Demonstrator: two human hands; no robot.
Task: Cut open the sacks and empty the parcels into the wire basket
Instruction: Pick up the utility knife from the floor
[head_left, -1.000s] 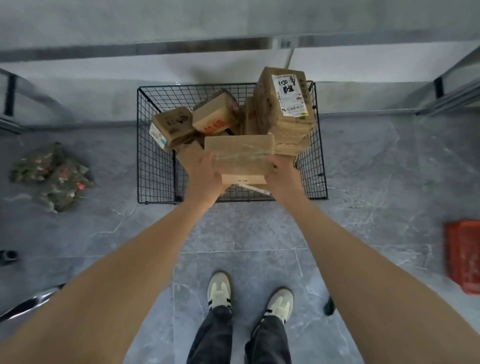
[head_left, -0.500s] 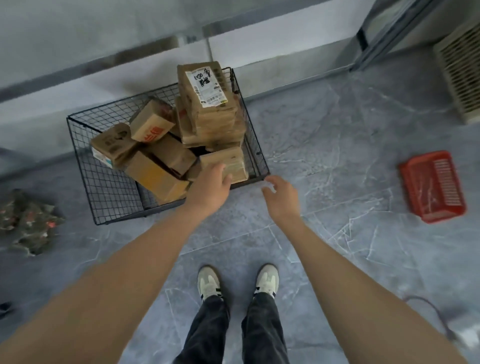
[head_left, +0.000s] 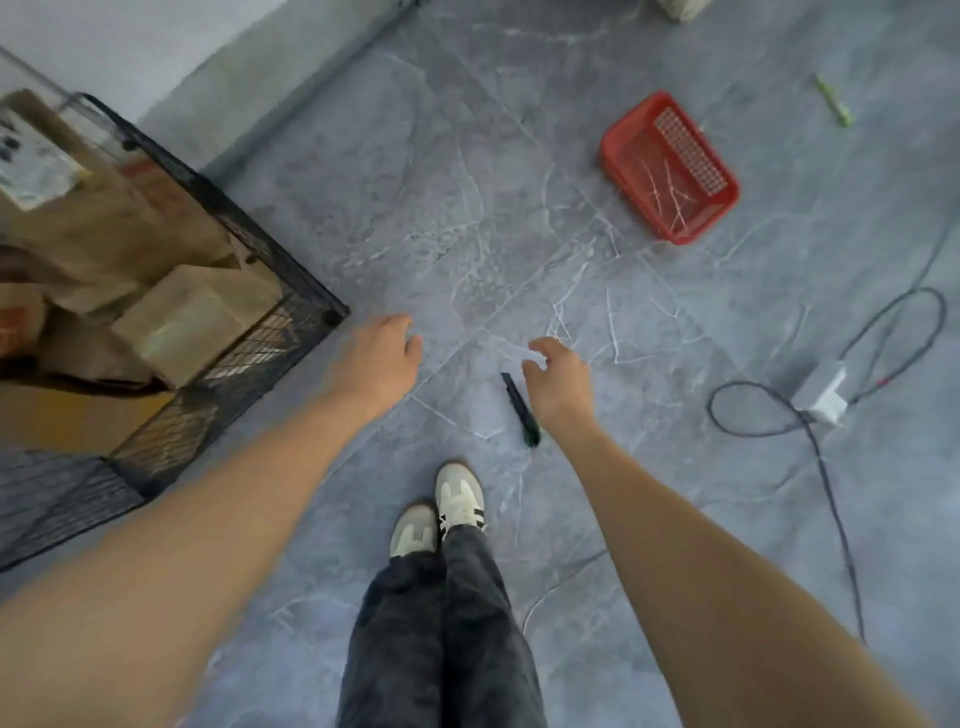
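Note:
The black wire basket (head_left: 291, 283) fills the left edge of the view, piled with several brown cardboard parcels (head_left: 176, 322). My left hand (head_left: 376, 358) hangs just right of the basket's near corner, fingers loose, holding nothing. My right hand (head_left: 558, 382) is further right, fingers apart and empty, above the grey floor. A black cutter knife (head_left: 521, 410) lies on the floor right beside and partly under that hand. No sack is in view.
A red plastic basket (head_left: 670, 166) lies on the floor at the upper right. A black cable with a white adapter (head_left: 823, 395) trails along the right side. A green object (head_left: 834, 104) lies far right. My shoes (head_left: 441, 512) stand at the bottom centre.
Both hands let go of the parcel, which now rests in the basket, and drew back over the floor. My view swung right, pushing the basket to the left edge.

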